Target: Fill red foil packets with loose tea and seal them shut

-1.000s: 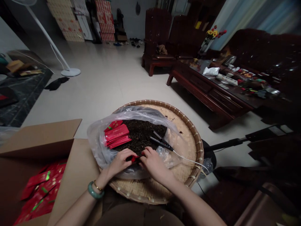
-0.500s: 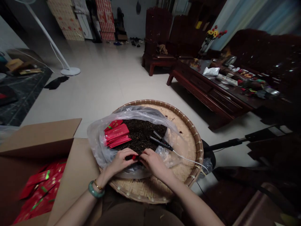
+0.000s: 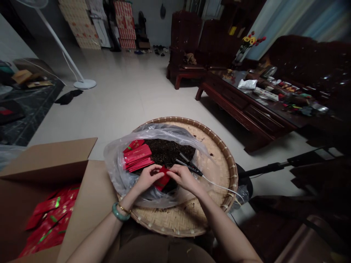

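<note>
Two bare hands share one red packet [image 3: 163, 179] above the near part of a round woven tray [image 3: 170, 232]. Near side first: a green bangle [image 3: 121, 216] sits on the left wrist; a carton [image 3: 55, 155], at 8 to 9 o'clock from the held packet, contains loose red packets [image 3: 51, 206]. The left hand [image 3: 148, 178] has thumb and fingers together on the packet's left edge; the right hand [image 3: 182, 176] is likewise closed on its upper right edge. Change noted: half a second earlier only a narrow red strip showed between the fingers, whereas the packet's broad face is now exposed, slanting down from the grip. That makes its position readable; its contents and any closure cannot be determined. Beyond it, dark leaf material [image 3: 164, 150] lies within an open clear plastic bag [image 3: 116, 160]. The stacked red packets [image 3: 138, 159] rest at 10 o'clock, untouched. At 2 o'clock a corded two-armed tool [image 3: 192, 167] lies with its arms apart, just beside the right hand. Farther off, a low wooden table [image 3: 230, 98] stands at 2 o'clock and a white stand base [image 3: 85, 84] between 10 and 11.
</note>
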`<state>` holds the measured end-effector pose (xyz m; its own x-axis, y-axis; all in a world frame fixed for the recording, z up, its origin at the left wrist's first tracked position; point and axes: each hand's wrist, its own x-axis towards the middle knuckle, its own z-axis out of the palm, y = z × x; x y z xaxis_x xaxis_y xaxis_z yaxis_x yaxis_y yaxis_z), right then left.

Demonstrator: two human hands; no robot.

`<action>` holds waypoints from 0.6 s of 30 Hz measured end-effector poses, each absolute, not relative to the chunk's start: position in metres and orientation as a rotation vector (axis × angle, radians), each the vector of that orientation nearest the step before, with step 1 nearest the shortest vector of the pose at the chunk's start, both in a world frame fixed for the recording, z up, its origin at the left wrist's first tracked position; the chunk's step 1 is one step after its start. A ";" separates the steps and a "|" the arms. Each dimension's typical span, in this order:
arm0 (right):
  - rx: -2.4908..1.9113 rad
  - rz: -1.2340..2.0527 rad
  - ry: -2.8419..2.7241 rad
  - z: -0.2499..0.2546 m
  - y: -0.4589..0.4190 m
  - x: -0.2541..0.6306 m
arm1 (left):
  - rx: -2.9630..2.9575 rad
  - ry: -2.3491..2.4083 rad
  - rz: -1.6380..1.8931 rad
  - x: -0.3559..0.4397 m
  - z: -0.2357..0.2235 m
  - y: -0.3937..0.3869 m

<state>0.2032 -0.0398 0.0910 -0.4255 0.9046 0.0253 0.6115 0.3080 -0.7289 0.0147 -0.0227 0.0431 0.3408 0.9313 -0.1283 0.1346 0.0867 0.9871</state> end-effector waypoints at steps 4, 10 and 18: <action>-1.348 0.967 -2.023 0.085 -0.039 0.208 | 1.333 0.993 0.494 0.015 0.044 -0.028; -1.271 1.049 -2.206 0.094 -0.037 0.214 | 1.318 0.968 0.410 0.016 0.043 -0.034; -1.296 0.520 -2.364 0.129 -0.057 0.212 | 1.520 1.057 0.627 0.017 0.041 -0.035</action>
